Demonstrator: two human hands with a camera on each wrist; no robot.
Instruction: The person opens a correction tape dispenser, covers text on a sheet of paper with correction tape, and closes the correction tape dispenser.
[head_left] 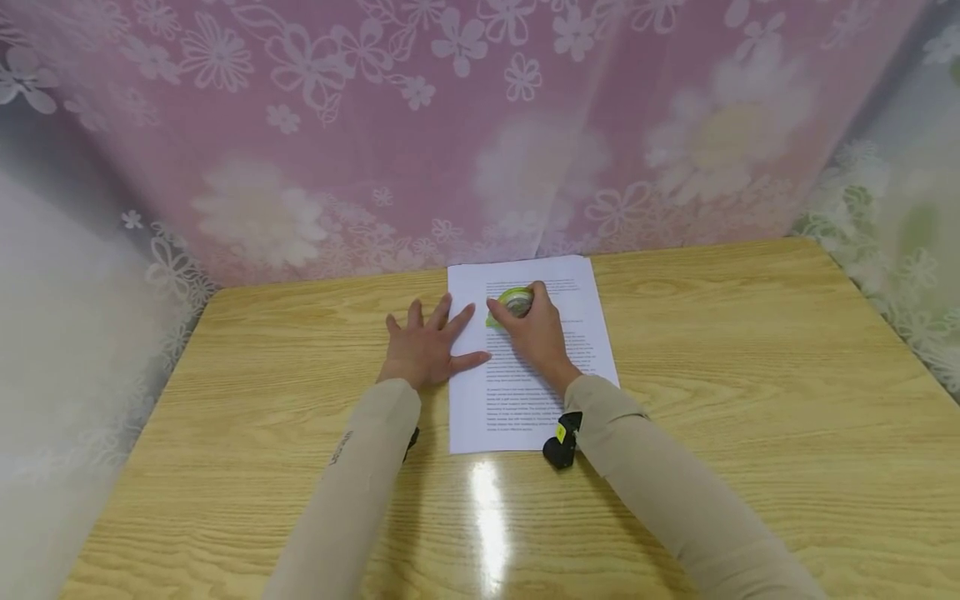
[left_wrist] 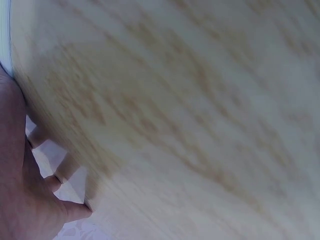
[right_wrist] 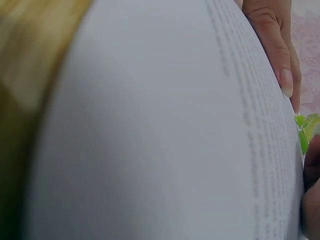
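A printed sheet of paper (head_left: pixel 480 417), perhaps atop others, lies on the wooden table. My right hand (head_left: pixel 542 332) holds a small round object (head_left: pixel 517 302) with a green rim and a clear middle against its upper part, thumb and fingers on either side. What kind of object it is I cannot tell; in the right wrist view only a bit of its green edge (right_wrist: pixel 303 135) shows. The left hand (head_left: pixel 426 346) rests with fingers spread at the paper's left edge, its thumb reaching over the print. Fingers of that hand also show in the left wrist view.
The wood-grain table (head_left: pixel 750 350) extends to both sides of the paper. Behind it hangs a pink flowered curtain (head_left: pixel 420 167), with pale flowered cloth at left and right. A black device (head_left: pixel 561 446) is strapped at the right wrist.
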